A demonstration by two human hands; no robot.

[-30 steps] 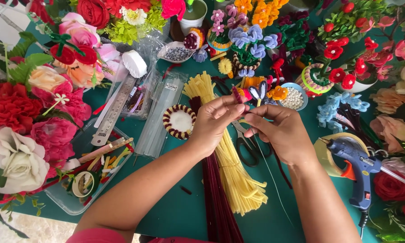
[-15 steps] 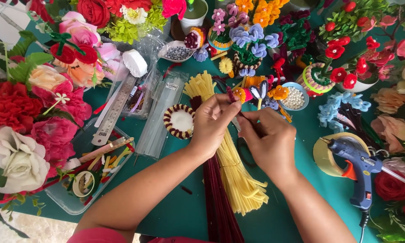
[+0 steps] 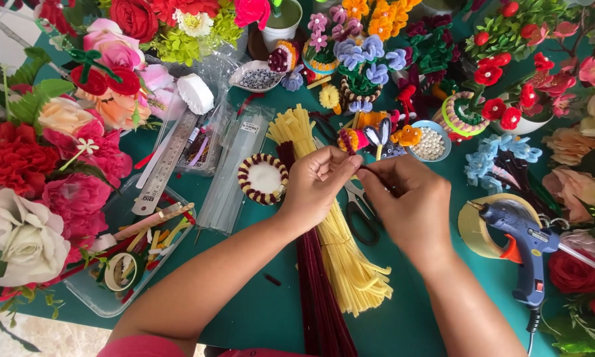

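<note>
Left hand and right hand meet fingertip to fingertip, both pinched narrow on a thin dark pipe cleaner stretched between them, right above the yellow bundle. Looks like a twisting step; the next turn calls for a firm pinch and a steady roll of the fingers. Both forearms angle up from below, wrists bent inward. Scissors lie just beside the bundle, glue gun well to its right.

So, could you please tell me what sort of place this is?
Most likely a hobby craft table for making pipe-cleaner flowers: bundles of yellow pipe cleaners, a blue glue gun and finished fuzzy flower pots crowd the green tabletop.
</note>
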